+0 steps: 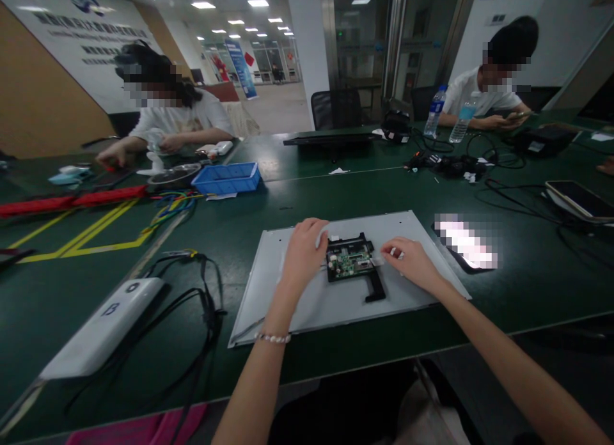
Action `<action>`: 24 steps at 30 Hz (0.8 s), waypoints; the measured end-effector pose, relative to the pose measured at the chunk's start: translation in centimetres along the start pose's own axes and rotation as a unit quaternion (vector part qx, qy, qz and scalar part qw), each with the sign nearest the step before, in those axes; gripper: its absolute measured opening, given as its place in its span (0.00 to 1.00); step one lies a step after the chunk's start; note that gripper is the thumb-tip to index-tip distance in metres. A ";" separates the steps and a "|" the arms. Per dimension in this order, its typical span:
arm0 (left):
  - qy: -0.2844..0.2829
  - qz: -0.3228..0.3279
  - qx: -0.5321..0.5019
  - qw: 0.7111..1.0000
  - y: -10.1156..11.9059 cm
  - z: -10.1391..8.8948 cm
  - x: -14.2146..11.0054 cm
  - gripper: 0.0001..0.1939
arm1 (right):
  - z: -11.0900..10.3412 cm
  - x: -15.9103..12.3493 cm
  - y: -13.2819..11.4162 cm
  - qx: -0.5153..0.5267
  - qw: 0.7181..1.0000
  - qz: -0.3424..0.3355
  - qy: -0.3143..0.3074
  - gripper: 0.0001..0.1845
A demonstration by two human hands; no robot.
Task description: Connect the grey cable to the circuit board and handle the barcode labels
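Observation:
A green circuit board (352, 264) sits in a black bracket (377, 288) on the middle of a white flat panel (311, 317). My left hand (304, 253) is at the left edge of the board, its fingers bent and a small gap by the thumb; nothing shows in its grasp. To the right of the board, my right hand (410, 261) has its fingers pinched together. A small pale, see-through bit shows at those fingertips, too blurred to name. The panel lies flat on the dark green table (307, 199).
Right of the panel lies a lit phone (467, 243). On the left are a white device marked B (105, 330), black cables (208, 304) and a blue bin (228, 178). A dark flat screen (330, 140) and bottles (463, 122) stand farther back. Two people sit across.

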State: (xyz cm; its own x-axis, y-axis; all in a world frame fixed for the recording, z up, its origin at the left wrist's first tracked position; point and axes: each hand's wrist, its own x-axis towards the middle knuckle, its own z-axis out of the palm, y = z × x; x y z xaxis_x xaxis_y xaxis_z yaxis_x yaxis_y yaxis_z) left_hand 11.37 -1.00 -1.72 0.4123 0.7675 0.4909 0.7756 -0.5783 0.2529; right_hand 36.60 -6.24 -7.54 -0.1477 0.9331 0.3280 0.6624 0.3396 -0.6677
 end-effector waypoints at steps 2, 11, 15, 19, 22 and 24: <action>0.032 -0.037 -0.009 0.999 -2.1 -1.1 0.2 0.14 | 0.0 -0.1 0.1 -0.019 1.000 0.002 0.003 0.06; -0.058 -0.146 -0.043 0.987 -10.6 -2.0 -2.0 0.19 | 0.2 -0.3 -0.1 -0.072 0.997 0.007 -0.002 0.08; -0.105 -0.174 -0.073 0.976 -11.9 -1.1 -2.9 0.19 | 0.2 -0.3 0.0 -0.074 0.997 0.016 -0.006 0.08; -0.127 -0.167 -0.055 0.976 -12.1 -0.9 -3.1 0.14 | 0.2 -0.3 0.1 -0.076 0.997 0.014 -0.005 0.08; -0.107 -0.162 -0.052 0.980 -11.4 -1.9 -3.0 0.12 | 0.1 -0.3 0.1 -0.074 0.997 0.012 -0.004 0.08; -0.086 -0.172 -0.082 0.978 -10.4 -3.0 -3.0 0.13 | 0.1 -0.4 0.0 -0.068 0.998 0.010 -0.002 0.08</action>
State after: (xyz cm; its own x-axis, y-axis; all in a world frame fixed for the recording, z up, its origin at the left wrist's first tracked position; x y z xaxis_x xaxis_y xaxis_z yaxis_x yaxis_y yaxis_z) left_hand 0.62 1.92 -3.28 0.2251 0.9517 0.2089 0.8014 -0.3028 0.5159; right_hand 36.60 -6.59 -7.75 -0.1356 0.9399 0.3133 0.7592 0.3017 -0.5767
